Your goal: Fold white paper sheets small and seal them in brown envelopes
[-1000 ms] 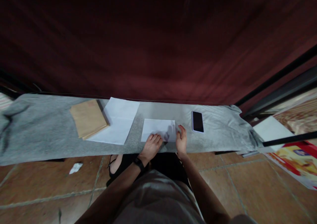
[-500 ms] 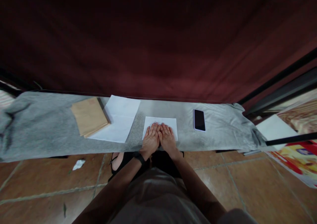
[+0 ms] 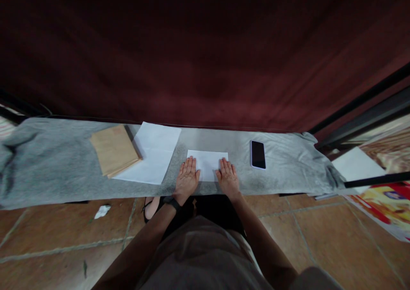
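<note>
A small white sheet of paper (image 3: 207, 165), which looks folded, lies flat on the grey cloth in front of me. My left hand (image 3: 187, 177) rests palm down over its left edge, fingers stretched out. Over the right edge lies my right hand (image 3: 227, 175), also flat with its fingers extended. The middle of the paper shows between the two hands. Both hands press on top and neither grips anything. A dark band circles my left wrist.
Left of the paper, a stack of brown envelopes (image 3: 114, 150) overlaps larger white sheets (image 3: 158, 153). A phone (image 3: 258, 155) lies to the right on the grey cloth (image 3: 288, 166). Behind the narrow table hangs a dark red curtain (image 3: 205, 68). Black metal bars (image 3: 378, 180) stand at the right.
My hands, side by side at the middle of the paper before, have slid apart, the left to the left edge and the right to the right edge.
</note>
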`<state>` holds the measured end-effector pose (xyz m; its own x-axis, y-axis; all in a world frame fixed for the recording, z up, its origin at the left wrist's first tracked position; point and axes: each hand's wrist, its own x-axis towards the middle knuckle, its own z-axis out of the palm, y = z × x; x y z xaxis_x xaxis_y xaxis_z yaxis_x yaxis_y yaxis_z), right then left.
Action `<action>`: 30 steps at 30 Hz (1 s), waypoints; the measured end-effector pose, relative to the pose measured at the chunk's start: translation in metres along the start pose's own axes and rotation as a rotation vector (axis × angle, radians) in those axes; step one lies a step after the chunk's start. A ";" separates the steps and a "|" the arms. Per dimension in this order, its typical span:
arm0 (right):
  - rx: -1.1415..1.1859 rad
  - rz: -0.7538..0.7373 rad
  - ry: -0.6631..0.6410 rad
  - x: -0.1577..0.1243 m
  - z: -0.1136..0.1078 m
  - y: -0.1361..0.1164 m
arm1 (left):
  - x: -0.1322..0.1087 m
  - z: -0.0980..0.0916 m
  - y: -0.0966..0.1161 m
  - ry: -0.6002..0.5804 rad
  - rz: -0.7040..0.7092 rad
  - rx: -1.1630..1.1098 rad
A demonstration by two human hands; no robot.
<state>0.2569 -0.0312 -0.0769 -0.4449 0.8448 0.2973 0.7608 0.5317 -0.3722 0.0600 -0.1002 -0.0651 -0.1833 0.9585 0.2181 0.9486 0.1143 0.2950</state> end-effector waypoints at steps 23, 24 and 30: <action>0.113 -0.097 -0.080 0.049 0.021 -0.026 | 0.050 0.021 0.029 -0.129 0.212 0.021; 0.098 -0.087 -0.077 0.049 0.022 -0.026 | 0.050 0.020 0.028 -0.128 0.207 0.022; -0.013 -0.070 -0.070 0.042 0.019 -0.015 | 0.045 0.011 0.024 -0.123 0.152 0.040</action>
<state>0.2179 -0.0027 -0.0754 -0.5291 0.8078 0.2599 0.7325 0.5894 -0.3408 0.0778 -0.0519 -0.0587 -0.0066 0.9900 0.1409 0.9730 -0.0261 0.2295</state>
